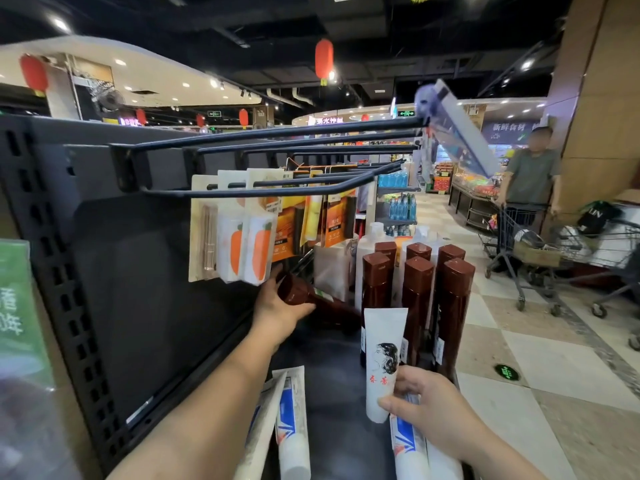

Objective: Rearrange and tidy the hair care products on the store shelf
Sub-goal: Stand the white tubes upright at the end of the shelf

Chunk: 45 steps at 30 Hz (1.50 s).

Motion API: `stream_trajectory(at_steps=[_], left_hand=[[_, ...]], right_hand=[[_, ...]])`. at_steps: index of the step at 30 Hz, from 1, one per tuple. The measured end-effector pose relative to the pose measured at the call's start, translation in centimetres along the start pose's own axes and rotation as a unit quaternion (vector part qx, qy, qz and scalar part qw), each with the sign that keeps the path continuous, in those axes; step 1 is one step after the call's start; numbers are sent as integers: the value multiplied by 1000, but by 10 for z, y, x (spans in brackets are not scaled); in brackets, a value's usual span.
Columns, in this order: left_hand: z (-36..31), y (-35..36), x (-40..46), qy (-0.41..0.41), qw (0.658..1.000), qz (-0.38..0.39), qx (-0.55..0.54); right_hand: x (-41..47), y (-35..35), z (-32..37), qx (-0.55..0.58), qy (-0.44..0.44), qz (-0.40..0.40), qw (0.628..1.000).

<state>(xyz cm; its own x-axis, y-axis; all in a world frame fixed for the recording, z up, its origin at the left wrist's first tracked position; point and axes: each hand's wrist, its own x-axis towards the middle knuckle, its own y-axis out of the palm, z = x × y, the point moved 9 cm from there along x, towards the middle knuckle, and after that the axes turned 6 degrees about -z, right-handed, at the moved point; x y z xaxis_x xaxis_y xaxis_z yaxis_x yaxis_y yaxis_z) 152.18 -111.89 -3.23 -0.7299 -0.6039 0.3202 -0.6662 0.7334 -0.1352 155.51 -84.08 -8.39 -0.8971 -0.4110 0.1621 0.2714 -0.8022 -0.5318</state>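
- Dark shelf [332, 403], lower centre, carries brown bottles upright.
- Left hand [277, 306] grips a toppled bottle [311, 299], probably to right it.
- Right hand [426, 400] pinches a white tube [382, 355] upright, likely for placing.

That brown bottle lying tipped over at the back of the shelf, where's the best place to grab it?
Grip the tipped brown bottle around its capped end, coming from the near side. That end points toward the person and is free; the left hand already grips it there. Its far end lies toward the standing brown bottles.

I see a dim store under a dark ceiling, lit by small bright ceiling spots [60, 24]. Wide-angle bending curves the hooks [277, 133] and edges. The lower left corner is blurred; shoppers beyond look soft.
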Motion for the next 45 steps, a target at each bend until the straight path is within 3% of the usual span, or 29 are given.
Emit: stream_trajectory(at_steps=[5,9,19,24,32,38,45], left_hand=[[-2,14,-6,-57,985,-15,-162],[-7,32,-3,-79,963,31,-255],[-23,38,-6,-32,964,63,-258],[-24,56,-17,-41,978,84,-185],[-11,45,-16,-49,993,51,-98],[30,59,-32,-39,977,183,97],[30,76,-24,8,962,196,188]], right_hand=[[0,0,1,-2,-1,-1,1000],[-1,0,2,-9,-6,-3,1000],[1,0,-1,-20,-3,-3,1000],[1,1,-2,-20,1,0,1000],[-2,-2,1,-16,-10,-5,1000],[-2,1,0,3,4,1,1000],[0,2,-4,-6,28,-3,1000]])
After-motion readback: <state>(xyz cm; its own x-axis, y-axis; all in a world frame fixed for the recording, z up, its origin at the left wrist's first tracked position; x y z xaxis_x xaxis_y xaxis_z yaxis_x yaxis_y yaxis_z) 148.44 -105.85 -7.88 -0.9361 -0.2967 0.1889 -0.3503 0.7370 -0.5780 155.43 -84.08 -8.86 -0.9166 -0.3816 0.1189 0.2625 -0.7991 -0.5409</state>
